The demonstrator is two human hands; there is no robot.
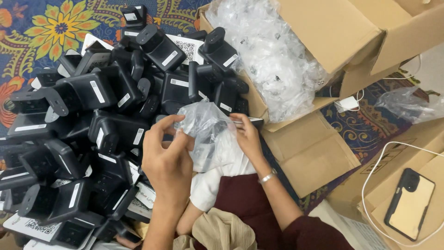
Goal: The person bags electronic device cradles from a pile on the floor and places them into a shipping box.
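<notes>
My left hand [167, 155] and my right hand [246, 135] both pinch a crumpled clear plastic bag [206, 126] held between them above my lap. Something dark shows through the bag, but I cannot tell what it is. A silver bracelet [267, 176] sits on my right wrist. Just left of my hands lies a big heap of black boxy devices [95, 115] with white stickers, spread over the patterned rug.
An open cardboard box [333, 32] full of clear plastic bags [273, 55] stands at the upper right. A phone [410, 203] with a white cable lies on a cardboard flap at the lower right. A white charger [348, 103] and a loose bag [407, 104] lie beyond.
</notes>
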